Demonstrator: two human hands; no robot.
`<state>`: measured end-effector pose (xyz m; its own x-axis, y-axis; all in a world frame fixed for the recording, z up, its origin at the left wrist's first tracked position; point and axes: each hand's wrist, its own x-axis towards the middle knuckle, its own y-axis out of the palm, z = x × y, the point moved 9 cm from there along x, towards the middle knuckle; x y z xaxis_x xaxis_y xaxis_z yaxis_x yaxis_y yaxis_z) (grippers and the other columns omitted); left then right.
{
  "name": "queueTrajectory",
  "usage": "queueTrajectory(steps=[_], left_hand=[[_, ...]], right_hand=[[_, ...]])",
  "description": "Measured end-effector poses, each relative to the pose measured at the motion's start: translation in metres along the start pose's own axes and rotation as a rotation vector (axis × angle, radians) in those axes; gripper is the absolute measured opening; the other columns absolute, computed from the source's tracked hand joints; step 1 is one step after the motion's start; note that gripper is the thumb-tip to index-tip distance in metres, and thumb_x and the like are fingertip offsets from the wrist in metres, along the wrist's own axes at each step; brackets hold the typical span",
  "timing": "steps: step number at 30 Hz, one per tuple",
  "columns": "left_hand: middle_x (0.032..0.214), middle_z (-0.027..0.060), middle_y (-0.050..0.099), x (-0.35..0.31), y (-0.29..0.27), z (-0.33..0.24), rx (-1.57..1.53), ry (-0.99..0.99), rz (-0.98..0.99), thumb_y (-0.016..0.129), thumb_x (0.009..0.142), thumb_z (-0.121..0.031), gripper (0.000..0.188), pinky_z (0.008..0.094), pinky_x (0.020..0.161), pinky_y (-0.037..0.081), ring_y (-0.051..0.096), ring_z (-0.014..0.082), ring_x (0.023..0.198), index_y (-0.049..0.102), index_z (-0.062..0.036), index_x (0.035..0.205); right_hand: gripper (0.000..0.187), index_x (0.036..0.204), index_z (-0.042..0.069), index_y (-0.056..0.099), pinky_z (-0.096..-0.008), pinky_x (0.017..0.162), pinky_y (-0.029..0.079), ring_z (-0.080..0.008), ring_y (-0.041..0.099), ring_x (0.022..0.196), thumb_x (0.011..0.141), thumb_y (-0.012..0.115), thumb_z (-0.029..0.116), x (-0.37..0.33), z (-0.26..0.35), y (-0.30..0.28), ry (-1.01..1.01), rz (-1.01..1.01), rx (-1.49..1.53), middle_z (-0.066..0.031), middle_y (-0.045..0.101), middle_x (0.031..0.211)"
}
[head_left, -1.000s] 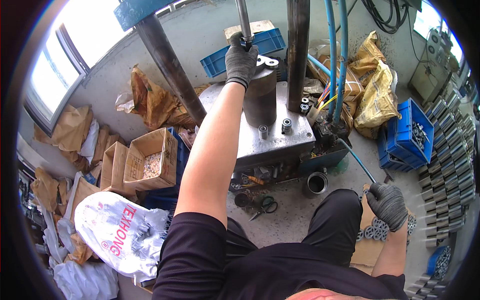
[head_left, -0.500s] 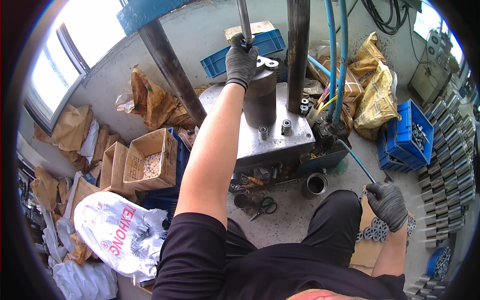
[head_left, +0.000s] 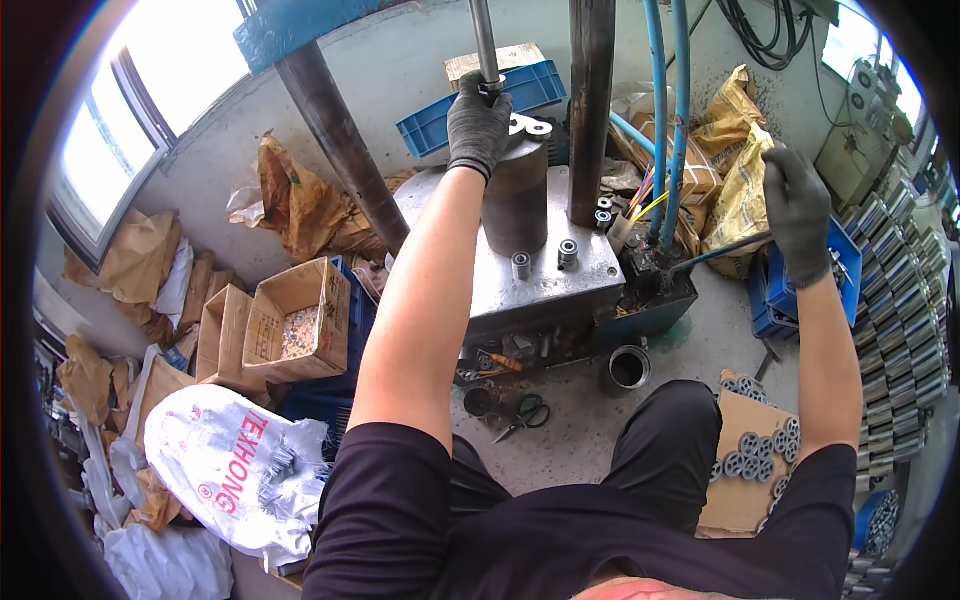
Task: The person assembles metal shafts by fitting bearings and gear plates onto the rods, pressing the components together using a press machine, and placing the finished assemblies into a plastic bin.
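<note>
My left hand, in a dark grey knit glove, is closed around a small dark metal piece at the lower end of the press's steel rod. Close beside it stands a thick dark cylinder on the metal press table, with pale rings on top. Two small metal sleeves stand in front of the cylinder. On the right, my gloved right hand is wrapped over the end of a long lever that comes from the machine's side. The fingers partly hide that end.
Dark pillars and blue hoses rise beside the press table. Scissors and an open metal cup are on the floor. Cardboard with several grey rings lies by my right knee. Open cartons stand left; stacked metal tubes line the right.
My right hand has swung the lever up and away from me, from beside my right knee toward the yellow sacks. The left hand stays at the rod's end.
</note>
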<state>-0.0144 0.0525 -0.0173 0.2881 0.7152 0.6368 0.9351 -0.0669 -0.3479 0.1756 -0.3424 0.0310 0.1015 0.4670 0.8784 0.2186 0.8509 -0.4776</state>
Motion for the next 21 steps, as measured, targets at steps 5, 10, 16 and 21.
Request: queueTrajectory(steps=[5, 10, 16, 21], left_hand=[[0.098, 0.0164, 0.077, 0.000, -0.001, -0.001, 0.007, -0.001, -0.003, 0.071, 0.093, -0.014, 0.038, 0.0430, 0.082, 0.060, 0.076, 0.0308, 0.091, 0.054, -0.0085, 0.127], [0.099, 0.0164, 0.077, 0.002, 0.000, 0.002, 0.010, -0.002, 0.001, 0.073, 0.092, -0.018, 0.041, 0.0445, 0.085, 0.060, 0.076, 0.0333, 0.093, 0.054, -0.0094, 0.128], [0.100, 0.0171, 0.076, 0.002, 0.002, 0.002, -0.006, -0.014, 0.039, 0.074, 0.090, -0.022, 0.044, 0.0466, 0.087, 0.059, 0.075, 0.0360, 0.097, 0.055, -0.0103, 0.128], [0.101, 0.0169, 0.077, 0.003, 0.002, 0.002, 0.028, -0.012, 0.028, 0.074, 0.090, -0.021, 0.043, 0.0458, 0.088, 0.059, 0.075, 0.0355, 0.098, 0.055, -0.0103, 0.128]], right_hand=[[0.019, 0.114, 0.004, 0.069, -0.0481, 0.077, 0.055, -0.0401, 0.071, 0.094, 0.097, 0.063, 0.010, -0.005, -0.013, 0.009, 0.097, 0.063, 0.017, -0.0222, 0.072, 0.108], [0.030, 0.122, 0.005, 0.070, -0.0451, 0.082, 0.058, -0.0378, 0.072, 0.092, 0.092, 0.064, 0.007, -0.091, 0.020, -0.021, 0.012, 0.437, 0.091, -0.0240, 0.071, 0.108], [0.022, 0.101, 0.007, 0.077, -0.0477, 0.079, 0.057, -0.0404, 0.069, 0.085, 0.083, 0.067, 0.015, -0.232, 0.048, -0.025, 0.223, 1.134, 0.236, -0.0199, 0.071, 0.086], [0.019, 0.097, 0.007, 0.076, -0.0492, 0.080, 0.057, -0.0419, 0.070, 0.086, 0.084, 0.066, 0.017, -0.233, 0.051, -0.023, 0.280, 1.214, 0.245, -0.0213, 0.072, 0.089]])
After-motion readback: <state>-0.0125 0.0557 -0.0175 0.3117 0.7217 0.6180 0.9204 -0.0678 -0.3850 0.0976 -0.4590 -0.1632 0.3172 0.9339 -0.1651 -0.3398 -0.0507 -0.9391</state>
